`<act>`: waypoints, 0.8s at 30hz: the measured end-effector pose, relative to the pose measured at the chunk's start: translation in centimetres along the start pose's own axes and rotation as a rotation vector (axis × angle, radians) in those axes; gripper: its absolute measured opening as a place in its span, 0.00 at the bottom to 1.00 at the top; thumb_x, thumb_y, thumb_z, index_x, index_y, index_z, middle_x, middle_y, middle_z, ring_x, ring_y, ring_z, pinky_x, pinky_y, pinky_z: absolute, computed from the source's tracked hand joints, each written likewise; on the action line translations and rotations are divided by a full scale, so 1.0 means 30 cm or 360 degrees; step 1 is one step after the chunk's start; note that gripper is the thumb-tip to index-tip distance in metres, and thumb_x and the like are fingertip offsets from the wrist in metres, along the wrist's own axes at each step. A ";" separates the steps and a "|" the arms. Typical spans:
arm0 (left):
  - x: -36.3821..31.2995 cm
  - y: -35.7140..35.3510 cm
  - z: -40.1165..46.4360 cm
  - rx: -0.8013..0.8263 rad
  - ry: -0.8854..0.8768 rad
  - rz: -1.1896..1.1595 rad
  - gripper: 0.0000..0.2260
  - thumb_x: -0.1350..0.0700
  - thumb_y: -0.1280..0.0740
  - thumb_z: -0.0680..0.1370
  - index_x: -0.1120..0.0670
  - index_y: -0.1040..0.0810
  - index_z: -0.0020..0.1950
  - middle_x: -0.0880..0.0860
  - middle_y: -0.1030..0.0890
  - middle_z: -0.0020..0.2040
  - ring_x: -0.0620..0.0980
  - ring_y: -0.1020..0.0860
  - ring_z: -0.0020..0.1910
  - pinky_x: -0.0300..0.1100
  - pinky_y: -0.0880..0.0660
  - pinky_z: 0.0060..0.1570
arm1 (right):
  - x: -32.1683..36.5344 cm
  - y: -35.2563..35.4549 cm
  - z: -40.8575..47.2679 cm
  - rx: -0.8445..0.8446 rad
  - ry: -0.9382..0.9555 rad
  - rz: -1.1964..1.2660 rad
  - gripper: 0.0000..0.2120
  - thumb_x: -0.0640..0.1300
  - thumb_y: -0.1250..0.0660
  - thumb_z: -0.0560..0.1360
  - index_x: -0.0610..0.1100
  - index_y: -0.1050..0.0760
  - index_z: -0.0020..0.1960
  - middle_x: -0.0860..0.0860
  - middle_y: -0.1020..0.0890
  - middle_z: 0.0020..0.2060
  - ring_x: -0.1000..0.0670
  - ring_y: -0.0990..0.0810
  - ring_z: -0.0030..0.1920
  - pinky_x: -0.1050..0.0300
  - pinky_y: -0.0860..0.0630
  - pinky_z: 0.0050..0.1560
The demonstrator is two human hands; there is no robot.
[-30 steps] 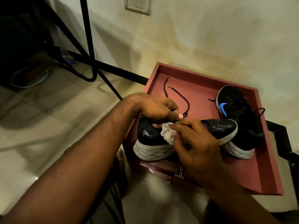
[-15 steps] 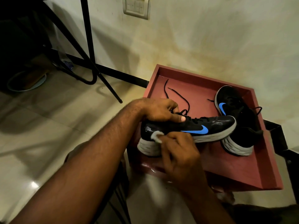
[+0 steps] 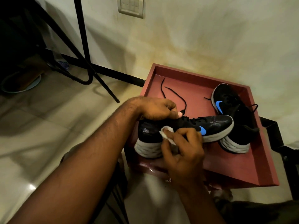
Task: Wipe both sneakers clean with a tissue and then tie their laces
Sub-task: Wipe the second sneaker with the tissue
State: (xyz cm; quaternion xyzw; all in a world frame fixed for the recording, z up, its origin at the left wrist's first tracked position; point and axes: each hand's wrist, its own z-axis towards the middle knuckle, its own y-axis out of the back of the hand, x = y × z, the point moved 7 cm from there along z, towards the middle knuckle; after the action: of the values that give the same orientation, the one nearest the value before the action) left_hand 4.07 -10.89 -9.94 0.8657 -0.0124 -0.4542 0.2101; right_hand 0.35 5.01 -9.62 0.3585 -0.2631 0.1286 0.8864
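Pinching a crumpled white tissue (image 3: 168,135), the right hand (image 3: 182,152) presses it against the side of the near sneaker (image 3: 215,125), between the heel and the blue logo, its grip clenched around the wad. Just above it, the left hand (image 3: 155,109) grasps the same sneaker from the top, fingers curled over the collar and the thumb lying along the opening. This black shoe with a pale sole lies across the front of a red tray (image 3: 242,173), its heel hanging over the tray's left front edge and its toe pointing right.

Behind the toe, the second sneaker (image 3: 233,110) sits in the tray's right part, black with the same blue mark, its heel toward the viewer, touching or nearly touching the first shoe. Loose black laces (image 3: 176,94) trail from the near sneaker over the tray's floor toward its back left corner; both shoes are untied.

Farther off, black metal legs (image 3: 85,46) stand on the pale tiled floor (image 3: 48,120), and a switch plate (image 3: 131,6) is set in the wall (image 3: 210,38).
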 end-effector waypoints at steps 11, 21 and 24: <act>0.013 0.012 0.011 -0.0050 -0.0018 0.0058 0.11 0.46 0.36 0.84 0.52 0.25 0.48 0.46 0.23 0.38 0.44 0.27 0.35 0.40 0.26 0.36 | 0.202 -0.240 0.011 0.0551 0.0538 -0.0559 0.11 0.48 0.29 0.76 0.46 0.17 0.57 0.48 0.21 0.57 0.44 0.29 0.53 0.47 0.32 0.47; -0.006 0.006 0.011 -0.0035 -0.0038 0.0025 0.08 0.50 0.37 0.85 0.53 0.24 0.51 0.51 0.22 0.43 0.46 0.25 0.37 0.38 0.26 0.34 | -0.022 0.021 -0.021 0.0103 0.0052 -0.0053 0.14 0.40 0.27 0.77 0.50 0.15 0.61 0.50 0.23 0.48 0.46 0.28 0.51 0.58 0.30 0.53; -0.007 0.003 0.010 -0.0029 -0.0019 0.0055 0.09 0.49 0.37 0.85 0.52 0.24 0.51 0.49 0.21 0.43 0.44 0.24 0.35 0.37 0.25 0.35 | 0.045 -0.034 -0.013 0.0226 0.0235 0.0000 0.12 0.40 0.32 0.81 0.45 0.15 0.61 0.48 0.19 0.49 0.47 0.25 0.52 0.60 0.28 0.56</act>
State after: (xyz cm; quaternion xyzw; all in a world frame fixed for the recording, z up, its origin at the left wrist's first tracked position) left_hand 3.72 -11.04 -9.90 0.8607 -0.0244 -0.4558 0.2256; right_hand 2.03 4.62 -9.68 0.4098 -0.1873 0.1728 0.8758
